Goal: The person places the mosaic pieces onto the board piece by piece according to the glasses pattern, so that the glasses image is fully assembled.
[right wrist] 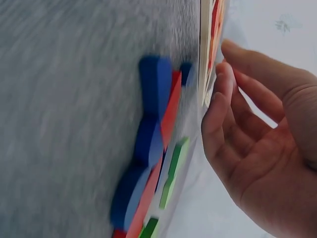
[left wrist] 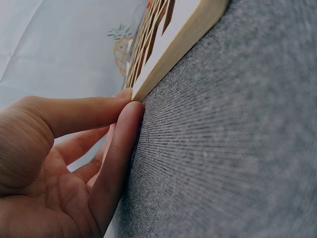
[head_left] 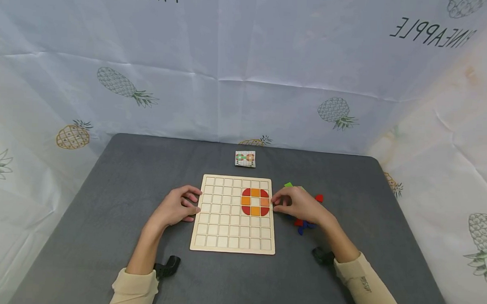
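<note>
A pale wooden grid board (head_left: 223, 227) lies on the table, with red rounded corner pieces (head_left: 246, 210) and orange squares (head_left: 255, 210) forming a ring around one bare cell at its right side. My left hand (head_left: 177, 206) holds the board's left edge; in the left wrist view, thumb and a finger (left wrist: 130, 116) meet at the board's edge. Across from it, my right hand (head_left: 300, 204) holds the right edge with bent fingers, thumb near the fingertips. No loose piece shows between the right fingers in the right wrist view.
Loose red, blue and green pieces lie beside and partly under my right hand, such as a blue piece (right wrist: 155, 84) and a green one (right wrist: 173, 158). Beyond the board sits a small pattern card (head_left: 245, 158). A pineapple-print cloth (head_left: 246, 58) hangs behind the grey table (head_left: 154, 162).
</note>
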`<state>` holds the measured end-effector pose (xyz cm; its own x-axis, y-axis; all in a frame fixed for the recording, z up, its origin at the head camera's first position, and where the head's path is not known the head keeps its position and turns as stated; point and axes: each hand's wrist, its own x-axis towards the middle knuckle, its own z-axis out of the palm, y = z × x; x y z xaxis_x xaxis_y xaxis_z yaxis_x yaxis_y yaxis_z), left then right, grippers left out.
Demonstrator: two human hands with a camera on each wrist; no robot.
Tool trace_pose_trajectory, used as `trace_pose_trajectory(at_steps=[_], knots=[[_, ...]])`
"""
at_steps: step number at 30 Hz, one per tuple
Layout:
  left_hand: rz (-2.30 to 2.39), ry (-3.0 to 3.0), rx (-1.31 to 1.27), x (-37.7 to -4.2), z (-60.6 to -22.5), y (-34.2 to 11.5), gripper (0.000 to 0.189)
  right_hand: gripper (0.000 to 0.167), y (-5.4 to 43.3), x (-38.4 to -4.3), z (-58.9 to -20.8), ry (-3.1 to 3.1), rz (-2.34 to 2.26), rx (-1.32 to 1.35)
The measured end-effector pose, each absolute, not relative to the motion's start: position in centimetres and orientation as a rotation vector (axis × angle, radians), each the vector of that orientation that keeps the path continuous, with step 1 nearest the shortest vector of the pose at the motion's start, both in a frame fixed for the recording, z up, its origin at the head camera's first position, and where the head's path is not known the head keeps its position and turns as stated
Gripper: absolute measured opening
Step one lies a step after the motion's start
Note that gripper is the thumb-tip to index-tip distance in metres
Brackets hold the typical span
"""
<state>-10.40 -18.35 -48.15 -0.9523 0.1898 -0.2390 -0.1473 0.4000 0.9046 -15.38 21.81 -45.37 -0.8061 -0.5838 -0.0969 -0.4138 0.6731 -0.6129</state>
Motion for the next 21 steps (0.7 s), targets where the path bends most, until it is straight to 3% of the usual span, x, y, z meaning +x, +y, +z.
trace_pose_trajectory(at_steps=[21], knots=[[1.571,2.360,0.050,-10.3,-48.1,-18.4,0.050,0.028,26.5,-15.9,-46.0,2.388,-0.885,-0.778]])
